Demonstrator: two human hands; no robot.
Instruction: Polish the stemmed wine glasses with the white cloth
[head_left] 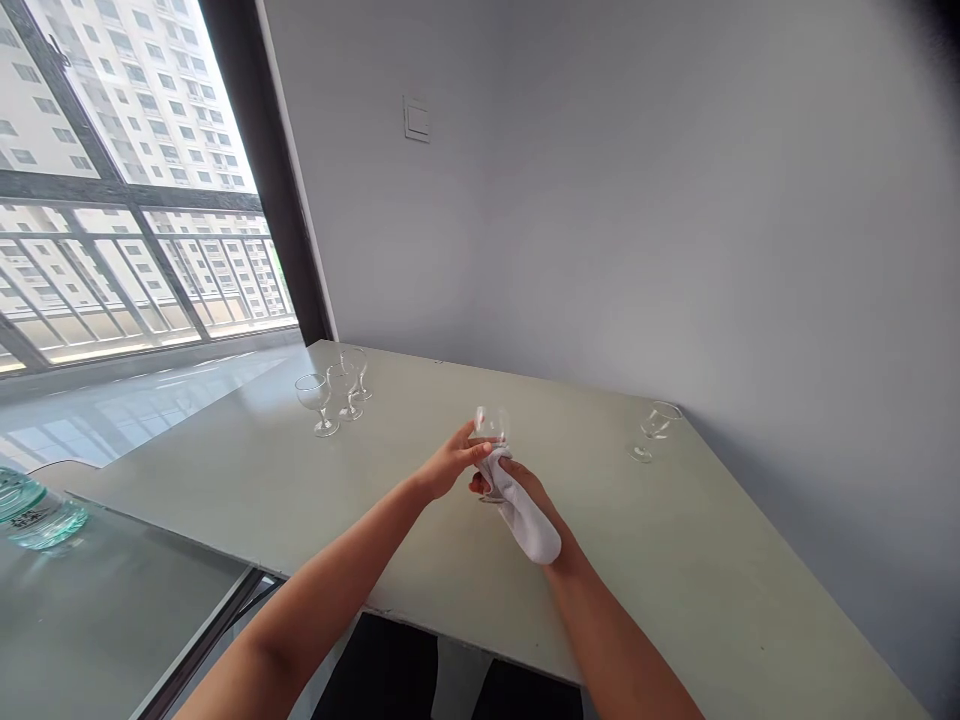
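Above the middle of the table I hold a clear stemmed glass point(491, 424) upright between both hands. My left hand point(454, 460) is closed around the side of its bowl. My right hand point(526, 482) grips a white cloth point(531, 525) and presses it against the lower bowl and stem. The cloth's loose end hangs down over the right wrist. Part of the glass's foot shows below the fingers; most of the stem is hidden by cloth and fingers.
Several like glasses point(313, 393) stand at the table's back left. One more glass point(655, 421) stands at the right by the wall. On a lower glass-topped surface at the far left is a greenish clear bottle point(45, 515). The pale table point(637, 580) meets grey walls.
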